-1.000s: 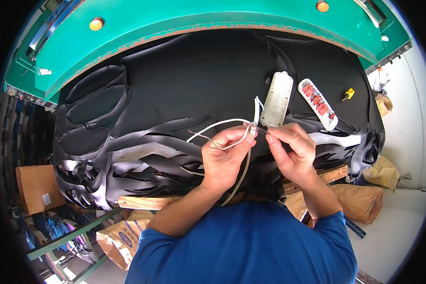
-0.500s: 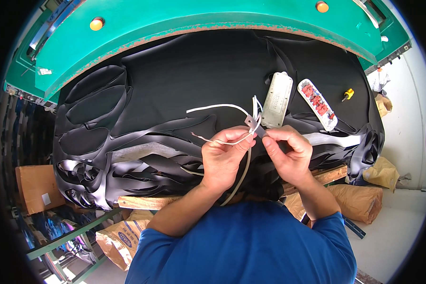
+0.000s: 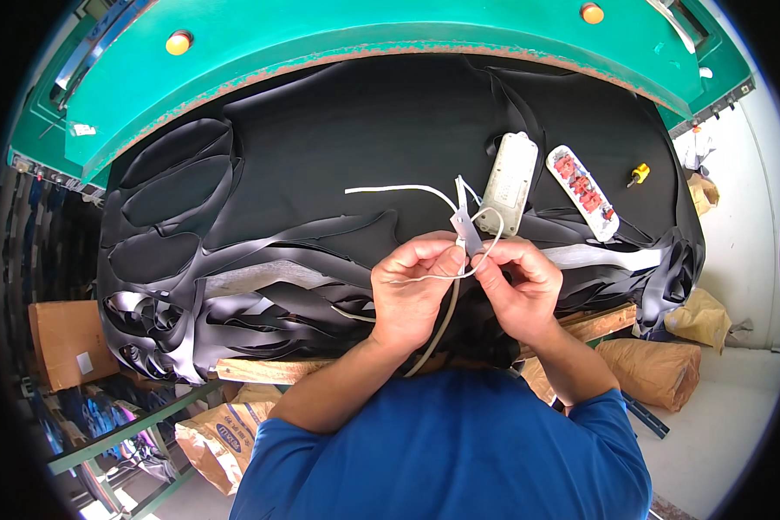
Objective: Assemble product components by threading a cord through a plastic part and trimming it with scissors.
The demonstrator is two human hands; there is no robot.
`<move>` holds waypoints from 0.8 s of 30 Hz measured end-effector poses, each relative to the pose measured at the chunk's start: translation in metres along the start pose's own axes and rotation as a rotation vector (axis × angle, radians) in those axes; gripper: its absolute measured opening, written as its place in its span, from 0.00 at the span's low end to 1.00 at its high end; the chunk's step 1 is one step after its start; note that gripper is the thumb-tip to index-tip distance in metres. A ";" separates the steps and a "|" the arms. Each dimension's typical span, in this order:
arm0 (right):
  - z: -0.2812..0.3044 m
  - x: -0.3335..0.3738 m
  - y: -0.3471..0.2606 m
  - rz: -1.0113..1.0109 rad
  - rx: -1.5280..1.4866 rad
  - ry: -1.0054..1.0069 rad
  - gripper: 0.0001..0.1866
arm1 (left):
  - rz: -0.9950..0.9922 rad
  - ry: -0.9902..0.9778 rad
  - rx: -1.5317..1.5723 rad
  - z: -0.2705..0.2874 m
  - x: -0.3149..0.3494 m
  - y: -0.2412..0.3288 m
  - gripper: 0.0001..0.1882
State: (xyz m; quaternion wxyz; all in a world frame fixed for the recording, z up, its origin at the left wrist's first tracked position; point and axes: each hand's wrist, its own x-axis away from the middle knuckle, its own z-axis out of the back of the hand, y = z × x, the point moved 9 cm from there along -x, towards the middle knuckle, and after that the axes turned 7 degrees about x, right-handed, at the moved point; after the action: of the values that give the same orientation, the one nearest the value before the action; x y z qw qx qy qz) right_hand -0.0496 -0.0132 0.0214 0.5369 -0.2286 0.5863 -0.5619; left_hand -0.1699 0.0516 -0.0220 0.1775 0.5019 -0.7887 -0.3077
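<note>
My left hand (image 3: 412, 299) pinches a pale cable (image 3: 445, 325) near its split end, where several white wires (image 3: 403, 188) fan out. My right hand (image 3: 520, 290) is closed, thumb to fingers, on the lower end of a small flat grey blade (image 3: 466, 229) with a hole near its top. The blade lies against the wires, and one white wire loops around past it across both hands' fingertips. Just beyond is a white power strip casing (image 3: 508, 182). Right of it lies the other casing half (image 3: 602, 224), holding red parts. Farther right is a short yellow screwdriver (image 3: 639, 173).
Black sheet material (image 3: 347, 130) covers the work surface, with curled strips (image 3: 160, 316) bunched along the near side. A green machine beam (image 3: 390, 24) spans the back. Wooden bars (image 3: 264, 371), paper sacks (image 3: 654, 368) and a cardboard box (image 3: 71, 342) are around the near edge.
One white wire has swung from the left into a loop on the right of the blade. The blade has tilted more upright, and my right hand has shifted slightly left.
</note>
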 end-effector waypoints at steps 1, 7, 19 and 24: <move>0.000 0.001 0.001 0.005 -0.007 0.007 0.09 | -0.008 -0.008 0.007 -0.001 0.000 0.001 0.06; -0.001 -0.001 0.002 0.010 -0.017 0.033 0.08 | -0.020 -0.007 0.010 0.000 0.000 0.001 0.06; -0.001 -0.001 0.001 0.022 0.023 0.027 0.08 | 0.026 0.060 0.012 0.009 0.001 0.000 0.05; -0.002 -0.002 0.002 0.028 0.006 0.035 0.08 | 0.012 0.057 0.032 0.006 0.000 0.000 0.04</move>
State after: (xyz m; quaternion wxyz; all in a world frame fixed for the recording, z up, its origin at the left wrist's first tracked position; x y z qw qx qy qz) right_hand -0.0502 -0.0103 0.0196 0.5348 -0.2091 0.5972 -0.5600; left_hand -0.1736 0.0539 -0.0261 0.1939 0.5083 -0.7911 -0.2796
